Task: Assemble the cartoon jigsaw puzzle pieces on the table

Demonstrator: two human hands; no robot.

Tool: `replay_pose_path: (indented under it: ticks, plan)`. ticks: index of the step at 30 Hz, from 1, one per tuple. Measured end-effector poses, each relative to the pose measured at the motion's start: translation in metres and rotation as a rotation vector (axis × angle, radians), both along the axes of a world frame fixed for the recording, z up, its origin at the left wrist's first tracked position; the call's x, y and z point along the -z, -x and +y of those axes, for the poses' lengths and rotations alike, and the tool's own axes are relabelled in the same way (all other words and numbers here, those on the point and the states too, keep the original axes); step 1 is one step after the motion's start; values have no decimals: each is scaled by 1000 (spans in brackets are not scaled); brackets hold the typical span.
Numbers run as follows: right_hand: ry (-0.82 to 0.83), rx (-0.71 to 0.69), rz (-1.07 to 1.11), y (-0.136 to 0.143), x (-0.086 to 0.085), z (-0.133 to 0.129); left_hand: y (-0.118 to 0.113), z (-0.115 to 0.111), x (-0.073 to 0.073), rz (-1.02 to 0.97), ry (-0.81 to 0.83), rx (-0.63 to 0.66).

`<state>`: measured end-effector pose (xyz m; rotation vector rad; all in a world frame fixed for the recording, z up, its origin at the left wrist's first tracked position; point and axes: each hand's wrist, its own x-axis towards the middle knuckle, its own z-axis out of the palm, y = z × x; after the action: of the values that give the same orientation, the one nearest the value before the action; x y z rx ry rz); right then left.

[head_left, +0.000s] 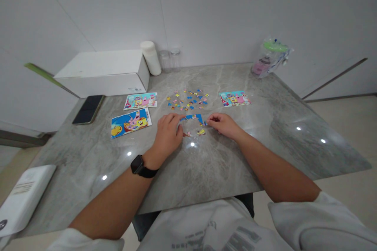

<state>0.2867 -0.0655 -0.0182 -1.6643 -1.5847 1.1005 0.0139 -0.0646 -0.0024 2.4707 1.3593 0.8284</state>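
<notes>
A partly joined jigsaw puzzle [194, 117] with a blue upper edge lies flat on the grey table. My left hand [169, 131] rests at its left side, palm down, the index fingertip on the blue edge and the thumb lower down, apart from it. At the puzzle's right end, my right hand [222, 124] has thumb and index finger pinched at a small blue and yellow puzzle piece [205, 123]. Just below lie a yellow joined bit [201, 132] and a reddish bit [187, 134] partly covered by my left thumb. Several loose pieces [188, 100] are scattered beyond the puzzle.
Cartoon picture cards lie left, a blue one [131, 123] and a light one [140, 101]; another card [235, 99] lies right. Behind stand a white box [103, 70], a white bottle [151, 59], two clear glasses [171, 61] and a bagged cup [266, 60]. A phone [88, 110] lies left.
</notes>
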Motion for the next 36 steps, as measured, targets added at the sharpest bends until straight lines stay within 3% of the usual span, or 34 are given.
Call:
replay_pose_path:
  ticks: [8, 18, 30, 36]
  plan:
    - [18, 16, 3, 2, -2, -1, -9, -15, 0, 149, 27, 145]
    - [5, 22, 78, 3, 0, -2, -10, -20, 0, 177, 44, 317]
    - [55, 45, 118, 4, -4, -2, -12, -22, 6, 213, 58, 333]
    - [49, 72, 26, -13, -6, 4, -10, -16, 8, 111, 43, 318]
